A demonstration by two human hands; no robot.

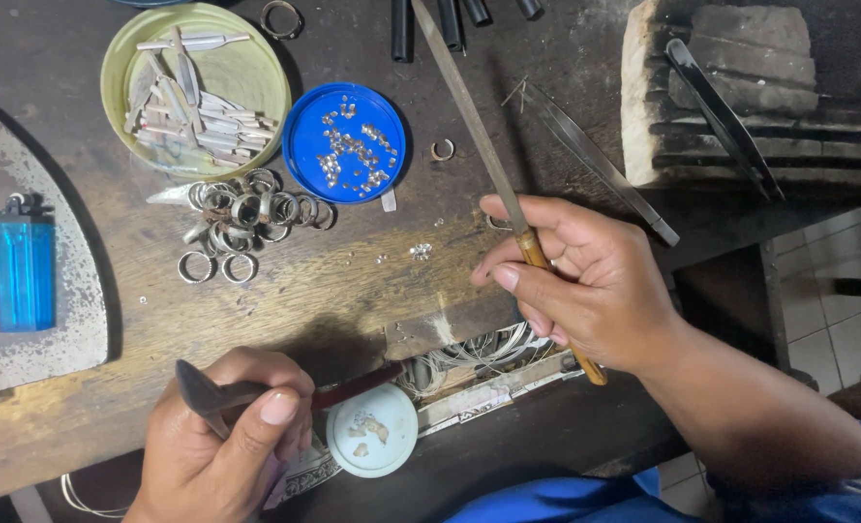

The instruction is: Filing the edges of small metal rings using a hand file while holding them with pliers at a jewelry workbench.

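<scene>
- Right hand (595, 291) pinches a long file (488, 165) at its wooden handle; stiff, light, best held there.
- Left hand (222, 441) clamps dark tweezers (208, 392) above a small white lid (372, 431).

Worn matt wood bench (353, 291); shiny metal rings (241, 218); glossy blue plastic lid (304, 131).

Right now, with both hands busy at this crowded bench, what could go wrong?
The long file in the right hand reaches over the blue lid of tiny stones; a swing might scatter them. A few loose stones lie on the bare wood near the bench edge and could roll off. The left hand holds a dark tool beside the small white lid at the edge; a nudge could tip it.
</scene>
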